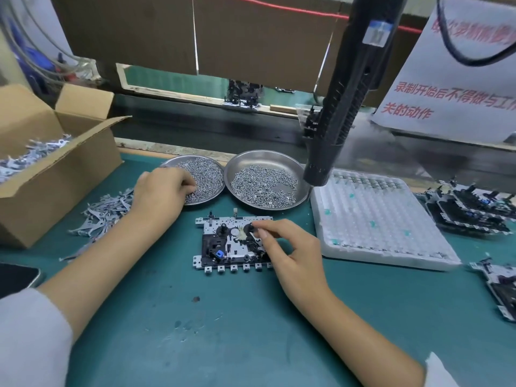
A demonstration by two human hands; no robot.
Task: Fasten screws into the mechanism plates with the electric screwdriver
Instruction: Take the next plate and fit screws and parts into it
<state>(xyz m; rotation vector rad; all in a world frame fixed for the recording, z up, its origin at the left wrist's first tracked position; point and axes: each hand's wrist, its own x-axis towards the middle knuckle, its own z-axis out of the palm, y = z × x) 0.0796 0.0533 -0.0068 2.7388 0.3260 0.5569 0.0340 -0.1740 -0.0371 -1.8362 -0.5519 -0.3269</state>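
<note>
Beside the mechanism plate (233,241), the left hand (160,191) curls into the screws (202,174), fingertips hidden; the right hand (290,247) pinches something tiny over it.

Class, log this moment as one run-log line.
left hand: picking in left screw dish | right hand: on mechanism plate | electric screwdriver: hanging, unheld

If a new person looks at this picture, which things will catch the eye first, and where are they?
Probably the two steel dishes of screws at the middle back of the green mat, with the left hand reaching into the left one. In front of them lies the mechanism plate, where the right hand pinches a small part. The black electric screwdriver hangs above, right of centre.
</note>
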